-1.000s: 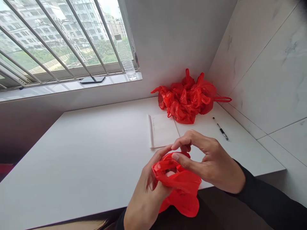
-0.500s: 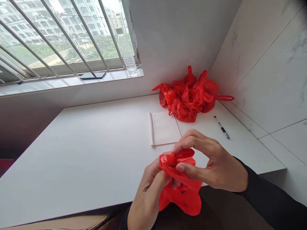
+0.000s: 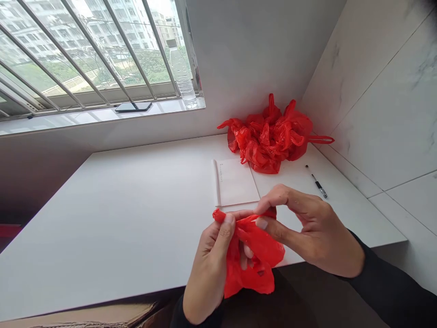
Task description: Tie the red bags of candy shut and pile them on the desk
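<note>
White tabletop (image 3: 136, 218) beyond — left fingers (image 3: 223, 237) and right fingers (image 3: 282, 231) pinch a red bag (image 3: 264, 243) (partly hiding the left).

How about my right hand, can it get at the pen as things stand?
Probably yes: the pen lies just beyond your right hand, with nothing visible between them. That hand is pinching a red bag, so it would likely need to let go first.

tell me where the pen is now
In the head view, the pen lies on the right of the white table, just beyond the right hand, between the notepad and tiled wall.
</note>
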The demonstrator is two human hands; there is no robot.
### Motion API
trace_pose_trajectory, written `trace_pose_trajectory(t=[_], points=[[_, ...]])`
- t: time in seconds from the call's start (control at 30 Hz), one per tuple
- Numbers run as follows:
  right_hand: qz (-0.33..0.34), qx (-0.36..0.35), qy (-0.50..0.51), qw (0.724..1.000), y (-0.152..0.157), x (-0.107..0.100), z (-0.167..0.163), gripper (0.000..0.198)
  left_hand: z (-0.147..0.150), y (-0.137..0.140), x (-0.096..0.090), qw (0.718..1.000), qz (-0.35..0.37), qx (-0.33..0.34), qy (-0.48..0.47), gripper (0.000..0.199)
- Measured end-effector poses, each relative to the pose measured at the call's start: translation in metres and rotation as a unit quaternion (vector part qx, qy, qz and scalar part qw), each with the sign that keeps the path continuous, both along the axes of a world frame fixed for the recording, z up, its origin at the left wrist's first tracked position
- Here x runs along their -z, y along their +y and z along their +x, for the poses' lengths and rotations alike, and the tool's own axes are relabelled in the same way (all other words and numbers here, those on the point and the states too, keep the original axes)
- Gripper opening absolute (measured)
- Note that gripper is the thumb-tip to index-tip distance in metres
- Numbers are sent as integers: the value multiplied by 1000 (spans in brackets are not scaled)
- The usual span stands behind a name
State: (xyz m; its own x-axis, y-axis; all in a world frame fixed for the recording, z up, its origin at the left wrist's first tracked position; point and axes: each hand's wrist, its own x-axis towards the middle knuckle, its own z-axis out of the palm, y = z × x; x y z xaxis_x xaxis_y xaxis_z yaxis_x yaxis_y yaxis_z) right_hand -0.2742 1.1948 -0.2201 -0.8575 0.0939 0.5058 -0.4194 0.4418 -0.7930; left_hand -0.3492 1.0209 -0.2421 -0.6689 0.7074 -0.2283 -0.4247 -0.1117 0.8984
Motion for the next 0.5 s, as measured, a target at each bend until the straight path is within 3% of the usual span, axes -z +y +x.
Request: trace_pose_trajectory(t=[0.07, 0.13, 0.2, 0.27, 0.33, 0.4, 0.5], points=[[2, -38, 7, 999, -3, -2, 5, 17, -1, -1, -4, 999, 23, 1, -38, 26], [0, -72, -4, 997, -4, 0, 6, 12, 0, -4, -11, 1000, 14, 5, -14, 23], [-10, -52, -16, 998, -2, 4, 1, 11, 0, -8, -18, 998, -23, 21, 63, 20], [-21, -33, -33, 999, 2, 11, -8, 26, -1, -13, -21, 987, -54, 47, 146, 15], [-36, -75, -83, 993, 7, 19, -17, 37, -2, -17, -19, 970, -77, 57, 224, 5], [-57, -109, -155, 980, 9, 26, -24, 40, -5, -20, -11, 943, -104, 29, 316, 24], [-87, -99, -211, 969, 10, 35, -29, 33, -9, -18, 7, 868, -127, -49, 478, 69]])
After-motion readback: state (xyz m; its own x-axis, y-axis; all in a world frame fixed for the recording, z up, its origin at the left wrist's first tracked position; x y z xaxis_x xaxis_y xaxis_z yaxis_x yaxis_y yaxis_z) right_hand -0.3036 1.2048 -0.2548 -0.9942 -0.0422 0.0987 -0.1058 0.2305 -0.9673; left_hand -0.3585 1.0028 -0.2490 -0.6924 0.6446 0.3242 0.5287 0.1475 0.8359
